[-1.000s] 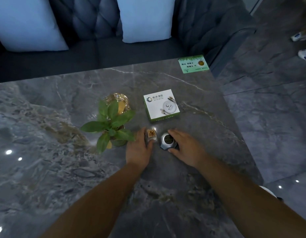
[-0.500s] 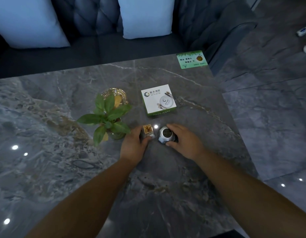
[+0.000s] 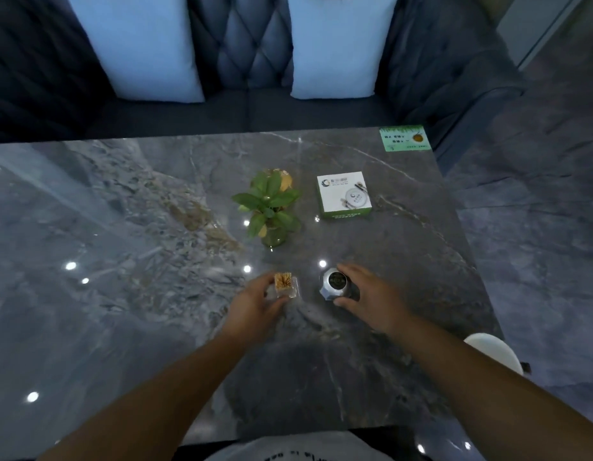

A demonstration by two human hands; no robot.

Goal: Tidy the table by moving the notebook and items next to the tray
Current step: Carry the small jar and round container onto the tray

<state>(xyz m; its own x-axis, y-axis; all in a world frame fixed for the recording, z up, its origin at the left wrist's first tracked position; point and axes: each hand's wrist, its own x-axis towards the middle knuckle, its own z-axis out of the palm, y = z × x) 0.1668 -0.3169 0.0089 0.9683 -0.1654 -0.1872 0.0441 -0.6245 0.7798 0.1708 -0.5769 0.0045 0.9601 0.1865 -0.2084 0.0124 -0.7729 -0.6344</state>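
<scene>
My left hand [image 3: 255, 306] grips a small clear toothpick holder [image 3: 284, 285] full of wooden toothpicks, standing on the grey marble table [image 3: 122, 227]. Just to its right, my right hand [image 3: 371, 294] wraps around a round silver call-button device [image 3: 335, 283]. A white and green box [image 3: 343, 194] lies farther back on the table, beside a small potted green plant [image 3: 272, 211]. A gold glass dish [image 3: 283, 179] sits right behind the plant, partly hidden by its leaves. No notebook or tray is in view.
A green sticker [image 3: 405, 138] is at the table's far right corner. A dark tufted sofa [image 3: 248, 61] with two pale blue cushions runs behind the table. A white stool [image 3: 494, 354] stands at the table's near right edge.
Both hands have slid back toward me with the toothpick holder and the silver device, away from the plant and the box. The two items are now farther apart.
</scene>
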